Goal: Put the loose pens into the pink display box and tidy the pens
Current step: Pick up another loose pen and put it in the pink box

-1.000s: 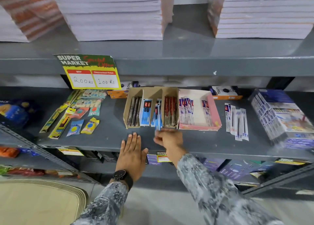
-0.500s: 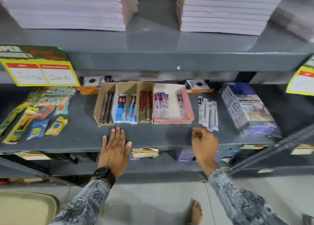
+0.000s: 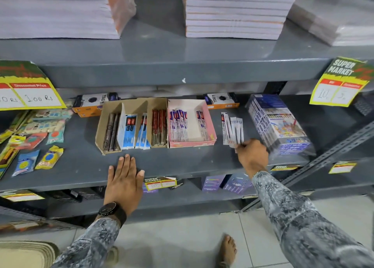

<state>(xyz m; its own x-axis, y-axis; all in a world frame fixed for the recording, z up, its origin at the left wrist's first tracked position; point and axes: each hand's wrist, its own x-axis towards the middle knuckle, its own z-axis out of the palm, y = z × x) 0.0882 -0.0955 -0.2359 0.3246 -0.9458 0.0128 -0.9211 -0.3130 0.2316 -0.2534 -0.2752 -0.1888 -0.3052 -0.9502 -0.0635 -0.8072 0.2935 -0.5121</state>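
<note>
Right hand (image 3: 252,156) is down at the near ends of the loose pens (image 3: 232,130), fingers curled in on the bottom of the bundle, touching the packets, though whether it has a firm pinch on them I can't quite tell from this angle. Those pens lie in a small fan on the grey shelf (image 3: 182,162), just to the right of the pink display box (image 3: 210,124) and left of a blue shrink-wrapped pack (image 3: 279,126) of colour-pen boxes. The pink box sits open-topped, with a row of white-and-purple wrapped pens along its left side, a couple more leaning on its right wall, and a bare stretch between them. Hard against its left side is a brown cardboard tray (image 3: 101,130) with dividers, holding dark pens, blue-carded pens and red ones. Left hand (image 3: 123,178) lies flat and spread, palm down on the front edge of the shelf below that tray, holding nothing, a black watch (image 3: 109,210) on the wrist. Further left, small packets of erasers (image 3: 38,158) and pencils are scattered about. Yellow price signs (image 3: 30,89) hang from the shelf above, and stacks of paper (image 3: 234,10) rest on top of it.
</note>
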